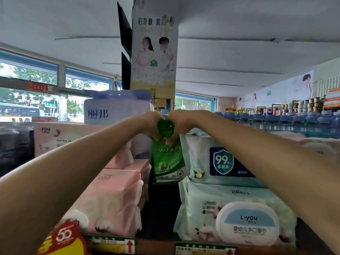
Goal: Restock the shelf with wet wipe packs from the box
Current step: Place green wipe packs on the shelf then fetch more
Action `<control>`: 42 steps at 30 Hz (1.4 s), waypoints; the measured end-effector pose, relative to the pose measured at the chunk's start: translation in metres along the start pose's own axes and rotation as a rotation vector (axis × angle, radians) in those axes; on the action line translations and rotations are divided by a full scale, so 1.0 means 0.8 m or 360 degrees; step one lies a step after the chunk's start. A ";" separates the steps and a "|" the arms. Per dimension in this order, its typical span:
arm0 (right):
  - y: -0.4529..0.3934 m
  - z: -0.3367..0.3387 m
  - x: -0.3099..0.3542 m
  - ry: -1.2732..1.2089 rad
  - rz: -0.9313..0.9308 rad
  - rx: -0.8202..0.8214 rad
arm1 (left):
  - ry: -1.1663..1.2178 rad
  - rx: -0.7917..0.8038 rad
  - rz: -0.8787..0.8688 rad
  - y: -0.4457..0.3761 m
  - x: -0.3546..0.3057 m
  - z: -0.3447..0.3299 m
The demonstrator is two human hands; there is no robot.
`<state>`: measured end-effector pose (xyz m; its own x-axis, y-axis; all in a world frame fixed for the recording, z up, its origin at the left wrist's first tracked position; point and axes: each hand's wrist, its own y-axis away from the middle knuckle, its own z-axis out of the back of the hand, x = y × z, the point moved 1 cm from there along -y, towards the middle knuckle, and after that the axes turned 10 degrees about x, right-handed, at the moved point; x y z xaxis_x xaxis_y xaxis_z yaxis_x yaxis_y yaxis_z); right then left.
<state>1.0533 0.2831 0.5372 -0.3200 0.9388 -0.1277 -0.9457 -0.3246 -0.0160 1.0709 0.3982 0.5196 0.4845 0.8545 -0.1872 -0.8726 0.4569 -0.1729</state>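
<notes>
Reaching forward over the shelf (156, 244), we have both arms stretched out and meeting at the top of a green wet wipe pack (168, 159). Our left hand (150, 119) and right hand (179, 120) both curl their fingers round the pack's upper end, pinching it from either side, so the pack stands upright in the gap between the stacks. To its left lie pink wipe packs (114, 199), piled toward the front edge. To its right sit two pale mint packs: the upper one (217, 162) carries a blue shield marked 99, and the lower one (235, 216) has a round lid. Behind our hands stands a white carton (110, 109), and a poster-covered pillar (154, 52) rises beyond it. Rows of blue bottles (294, 122) run off to the right.
</notes>
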 end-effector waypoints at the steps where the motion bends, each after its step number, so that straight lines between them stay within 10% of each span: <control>1: -0.007 0.001 0.001 0.0018 0.0022 0.0040 | 0.0004 0.0026 0.0023 -0.004 0.006 0.000; 10: -0.039 0.001 0.003 0.0311 -0.0001 0.0385 | -0.0400 0.0418 0.0068 -0.046 0.011 -0.054; 17: 0.012 0.013 -0.026 -0.0079 -0.0003 -0.0252 | -0.0784 -0.0188 0.0057 -0.019 -0.004 -0.020; 27: 0.238 0.014 -0.067 -0.0111 -0.0579 -0.0731 | 0.0296 -0.0928 -0.0611 0.095 -0.158 0.005; 42: 0.867 -0.230 -0.003 -0.0596 -0.1988 0.0052 | 0.0343 0.0438 -0.1979 0.394 -0.600 -0.309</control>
<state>0.4087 0.0349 0.3438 0.7796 0.5792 0.2382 -0.6132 0.7833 0.1021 0.5784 0.0709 0.3162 0.9537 -0.2237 -0.2009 0.1973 0.9698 -0.1435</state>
